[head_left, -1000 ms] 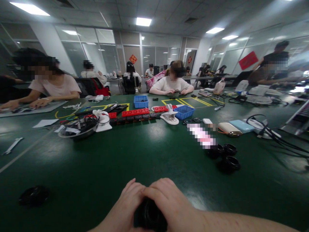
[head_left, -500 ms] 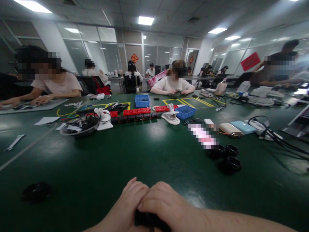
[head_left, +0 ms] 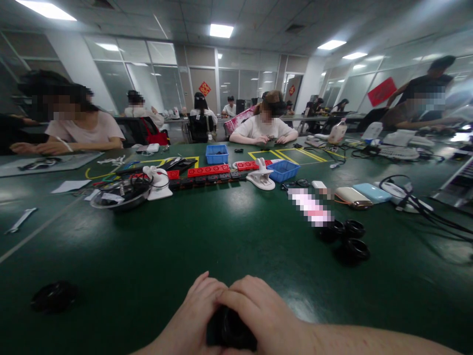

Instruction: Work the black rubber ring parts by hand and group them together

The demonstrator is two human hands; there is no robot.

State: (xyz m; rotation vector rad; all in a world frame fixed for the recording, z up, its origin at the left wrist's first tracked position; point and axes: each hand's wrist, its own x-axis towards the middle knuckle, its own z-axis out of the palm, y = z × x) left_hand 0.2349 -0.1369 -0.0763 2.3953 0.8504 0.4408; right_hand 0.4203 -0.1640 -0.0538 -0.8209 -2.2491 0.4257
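At the near edge of the table, my left hand (head_left: 196,308) and my right hand (head_left: 263,309) are closed together around a glossy black round part (head_left: 234,329). The fingers of both hands meet over its far side, and its underside is hidden. Similar black ring-shaped parts lie on the green table (head_left: 155,256): one black ring (head_left: 54,297) to the left of my hands, and a cluster on the right with a black ring (head_left: 355,250) nearest to me.
A metal bowl (head_left: 121,201) of black bits stands at mid-left beside a white clip stand (head_left: 159,185). Red power strips (head_left: 209,170) run across the middle, near blue bins (head_left: 284,170). Cables (head_left: 417,202) and power banks are at right. A co-worker (head_left: 264,123) sits opposite.
My right hand's fingers have shifted up and open slightly, so more of the black round part shows between my hands. A co-worker at left has raised their hands from the mat.
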